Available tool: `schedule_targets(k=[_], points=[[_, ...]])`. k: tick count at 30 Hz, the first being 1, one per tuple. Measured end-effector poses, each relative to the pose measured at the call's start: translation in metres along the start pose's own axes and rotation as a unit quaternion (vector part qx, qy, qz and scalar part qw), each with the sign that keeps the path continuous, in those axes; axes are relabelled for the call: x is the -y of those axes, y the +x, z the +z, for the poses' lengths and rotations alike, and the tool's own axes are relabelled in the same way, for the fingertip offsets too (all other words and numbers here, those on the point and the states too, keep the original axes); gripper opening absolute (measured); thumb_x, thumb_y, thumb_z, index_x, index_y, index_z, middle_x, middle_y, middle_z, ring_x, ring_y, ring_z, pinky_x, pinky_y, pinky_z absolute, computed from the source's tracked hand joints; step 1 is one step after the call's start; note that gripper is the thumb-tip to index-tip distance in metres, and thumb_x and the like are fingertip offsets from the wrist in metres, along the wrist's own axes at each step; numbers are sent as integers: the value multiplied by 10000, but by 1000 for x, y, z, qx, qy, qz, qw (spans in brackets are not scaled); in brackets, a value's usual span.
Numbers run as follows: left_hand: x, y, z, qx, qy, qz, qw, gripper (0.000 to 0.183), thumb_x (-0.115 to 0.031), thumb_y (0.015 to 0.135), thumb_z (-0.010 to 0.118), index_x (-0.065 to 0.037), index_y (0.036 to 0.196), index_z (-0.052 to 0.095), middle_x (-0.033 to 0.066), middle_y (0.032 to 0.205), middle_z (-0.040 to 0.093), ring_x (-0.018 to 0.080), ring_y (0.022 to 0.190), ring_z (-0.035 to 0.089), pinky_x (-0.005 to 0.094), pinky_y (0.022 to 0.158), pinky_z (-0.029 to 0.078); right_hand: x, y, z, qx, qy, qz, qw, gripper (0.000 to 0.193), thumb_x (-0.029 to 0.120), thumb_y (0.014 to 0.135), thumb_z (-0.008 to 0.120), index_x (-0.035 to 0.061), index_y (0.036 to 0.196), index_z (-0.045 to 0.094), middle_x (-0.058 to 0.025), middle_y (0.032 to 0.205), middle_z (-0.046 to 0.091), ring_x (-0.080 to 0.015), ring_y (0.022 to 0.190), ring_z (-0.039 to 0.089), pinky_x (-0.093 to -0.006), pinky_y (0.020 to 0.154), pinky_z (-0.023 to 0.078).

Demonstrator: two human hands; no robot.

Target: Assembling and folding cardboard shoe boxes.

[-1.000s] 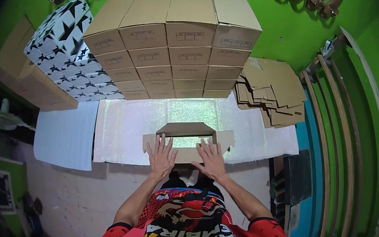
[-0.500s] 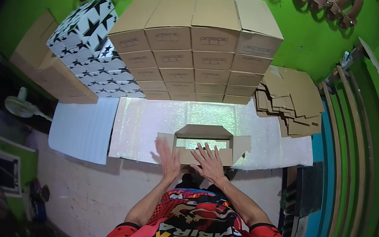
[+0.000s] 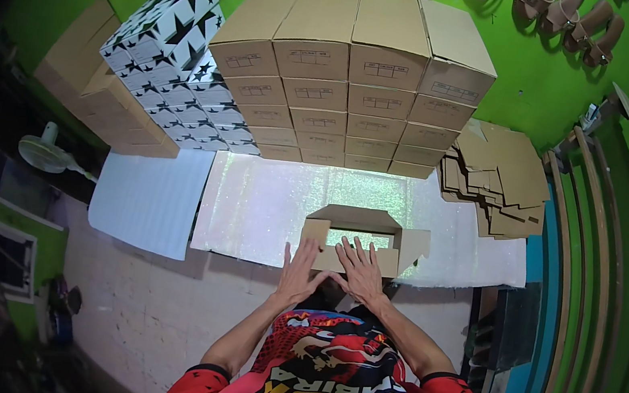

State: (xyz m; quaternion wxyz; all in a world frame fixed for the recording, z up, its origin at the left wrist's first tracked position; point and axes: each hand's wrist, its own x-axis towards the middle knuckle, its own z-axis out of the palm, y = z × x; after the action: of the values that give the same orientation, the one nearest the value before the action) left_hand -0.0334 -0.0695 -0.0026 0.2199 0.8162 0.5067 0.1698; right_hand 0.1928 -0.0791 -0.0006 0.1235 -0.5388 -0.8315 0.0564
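Observation:
A cardboard box stands at the table's near edge, its top uncovered and the shiny tabletop visible through it. Its far flap is raised and its right flap sticks outward. The left flap lies folded inward over the opening. My left hand is at the near left corner, fingers stretched up against that flap's edge. Flat over the near wall lies my right hand, fingers spread and tips reaching over the opening. Neither hand grips anything; the thumbs nearly meet.
Stacked brown boxes and star-patterned boxes line the table's back. Flat cardboard pieces pile up at the right. A white foam sheet hangs over the left edge, near a fan. Sandals hang on the green wall.
My left hand has moved right, and the box's left flap has gone from sticking outward to folded inward. My right hand stays on the near wall. The whole view has shifted slightly.

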Motion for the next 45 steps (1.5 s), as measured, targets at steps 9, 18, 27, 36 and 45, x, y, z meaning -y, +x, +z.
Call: schedule_targets(k=[9, 18, 27, 36, 45], points=[[0, 34, -17, 50, 111, 111, 986, 1056, -728, 941, 578, 1, 1648, 292, 181, 1704, 333, 308, 1612, 241, 550, 1309, 152, -7, -7, -4, 21, 18, -16, 999, 807, 570, 1020, 542, 78, 1634, 365, -114, 1730, 301, -347, 1591, 278, -593, 1293, 182], [-1, 44, -15, 72, 104, 101, 987, 1120, -736, 922, 600, 31, 1654, 237, 207, 1722, 273, 315, 1621, 207, 541, 1321, 114, -30, -111, -6, -198, 163, 316, 913, 823, 532, 1032, 544, -29, 1603, 354, -257, 1648, 366, -402, 1541, 333, -594, 1264, 189], [0, 43, -9, 65, 111, 95, 987, 1104, -694, 909, 652, 39, 1642, 271, 216, 1716, 280, 352, 1614, 207, 560, 1313, 123, -78, -62, -13, -275, 319, 379, 824, 986, 666, 1049, 409, -19, 1684, 94, -266, 1738, 181, -394, 1625, 150, -532, 1312, 35], [-3, 45, -9, 59, 121, 97, 986, 1117, -710, 902, 641, 35, 1644, 266, 209, 1718, 277, 351, 1614, 204, 555, 1317, 108, -45, -35, -29, -26, 64, 154, 986, 1035, 788, 941, 500, 91, 1675, 284, -173, 1742, 250, -408, 1611, 197, -617, 1296, 90], [-1, 42, -9, 71, 130, 84, 985, 1109, -724, 909, 621, 25, 1647, 269, 186, 1723, 281, 333, 1615, 209, 550, 1322, 98, -58, -43, -25, 16, 78, 149, 986, 1063, 734, 967, 527, -29, 1653, 249, -218, 1735, 231, -395, 1617, 184, -558, 1310, 124]])
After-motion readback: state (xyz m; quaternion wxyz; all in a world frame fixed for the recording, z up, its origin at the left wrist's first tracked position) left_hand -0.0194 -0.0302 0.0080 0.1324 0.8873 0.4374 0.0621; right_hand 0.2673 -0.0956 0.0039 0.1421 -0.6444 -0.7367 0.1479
